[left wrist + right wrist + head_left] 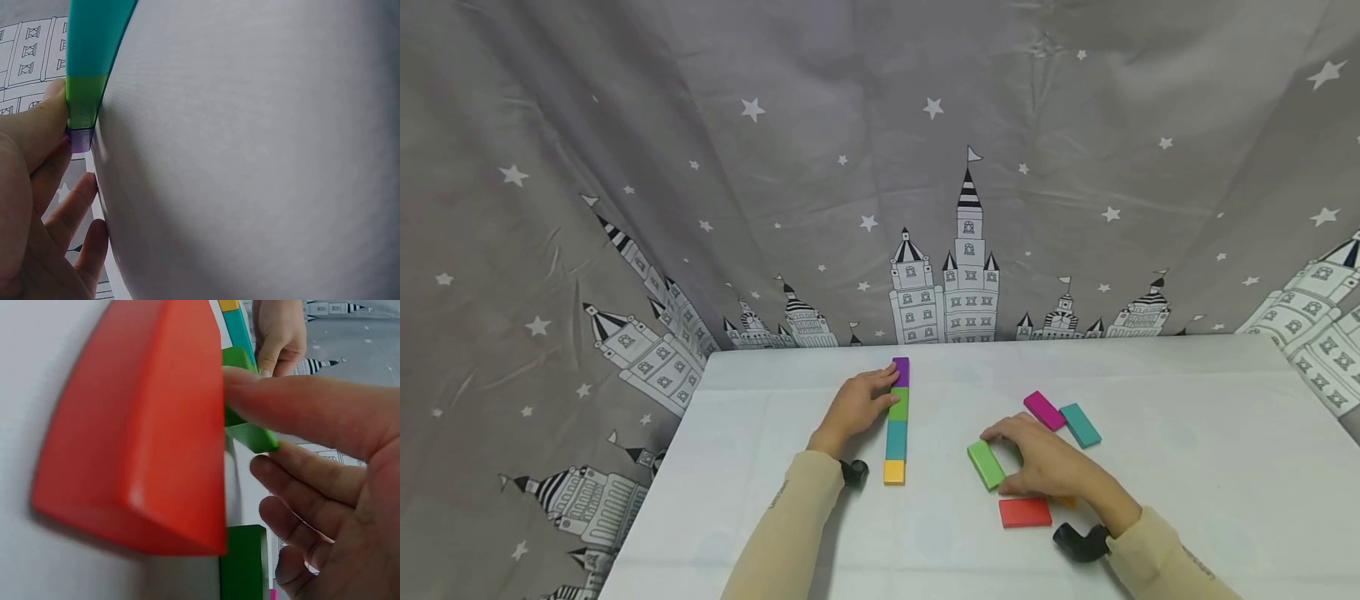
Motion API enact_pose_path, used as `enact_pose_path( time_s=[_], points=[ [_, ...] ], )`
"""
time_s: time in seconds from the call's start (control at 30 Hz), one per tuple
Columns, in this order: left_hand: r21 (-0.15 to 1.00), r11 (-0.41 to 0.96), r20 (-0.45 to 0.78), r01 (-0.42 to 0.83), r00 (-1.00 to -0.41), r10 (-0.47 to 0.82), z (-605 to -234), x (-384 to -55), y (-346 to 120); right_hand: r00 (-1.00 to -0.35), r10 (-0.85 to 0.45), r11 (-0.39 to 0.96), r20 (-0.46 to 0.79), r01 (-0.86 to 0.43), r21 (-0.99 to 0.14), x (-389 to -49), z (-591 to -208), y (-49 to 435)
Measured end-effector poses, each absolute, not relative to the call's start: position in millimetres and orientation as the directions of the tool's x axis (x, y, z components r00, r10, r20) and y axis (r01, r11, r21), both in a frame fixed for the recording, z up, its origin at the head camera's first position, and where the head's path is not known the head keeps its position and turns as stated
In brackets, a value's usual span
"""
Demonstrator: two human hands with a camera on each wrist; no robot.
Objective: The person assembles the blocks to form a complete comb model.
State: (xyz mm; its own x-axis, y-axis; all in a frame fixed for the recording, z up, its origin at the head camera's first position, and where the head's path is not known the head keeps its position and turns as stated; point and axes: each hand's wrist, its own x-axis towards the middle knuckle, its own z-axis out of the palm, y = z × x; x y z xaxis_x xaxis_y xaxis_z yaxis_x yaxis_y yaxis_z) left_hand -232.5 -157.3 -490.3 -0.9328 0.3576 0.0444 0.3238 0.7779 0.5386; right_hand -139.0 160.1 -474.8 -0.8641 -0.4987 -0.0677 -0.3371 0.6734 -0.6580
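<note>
My right hand (1048,458) pinches a light green block (986,465) by its two ends between thumb and fingers. In the right wrist view this block (253,436) shows between the thumb and index fingertip. My left hand (853,407) lies along the left side of a straight row of blocks, its fingers fairly straight. Its fingertips touch the purple block (901,372), and the thumb is at the green block (898,405). Nearer in the same row are a teal block (897,440) and an orange-yellow block (894,472).
Just below the right hand lies a red block (1026,512), with an orange block (1066,502) mostly hidden by the hand. A dark green block (242,562) shows beyond the red one. Magenta (1044,410) and teal (1081,425) blocks lie farther back on the white table (1210,467).
</note>
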Motion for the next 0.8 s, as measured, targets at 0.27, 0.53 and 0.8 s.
enact_pose_path(
  time_s=[0.27, 0.53, 0.8],
  points=[
    [0.541, 0.777, 0.04, 0.321, -0.933, 0.358, -490, -232, -157, -0.895, -0.443, 0.675, -0.045, -0.301, -0.674, -134, -476, 154],
    [0.541, 0.773, 0.051, 0.332, -0.93, 0.363, -491, -233, -157, -0.892, -0.446, 0.646, 0.078, -0.381, -0.661, -127, -471, 143],
    [0.544, 0.78, 0.037, 0.311, -0.937, 0.348, -490, -233, -157, -0.903, -0.424, 0.642, 0.068, -0.352, -0.681, -121, -468, 123]
  ],
)
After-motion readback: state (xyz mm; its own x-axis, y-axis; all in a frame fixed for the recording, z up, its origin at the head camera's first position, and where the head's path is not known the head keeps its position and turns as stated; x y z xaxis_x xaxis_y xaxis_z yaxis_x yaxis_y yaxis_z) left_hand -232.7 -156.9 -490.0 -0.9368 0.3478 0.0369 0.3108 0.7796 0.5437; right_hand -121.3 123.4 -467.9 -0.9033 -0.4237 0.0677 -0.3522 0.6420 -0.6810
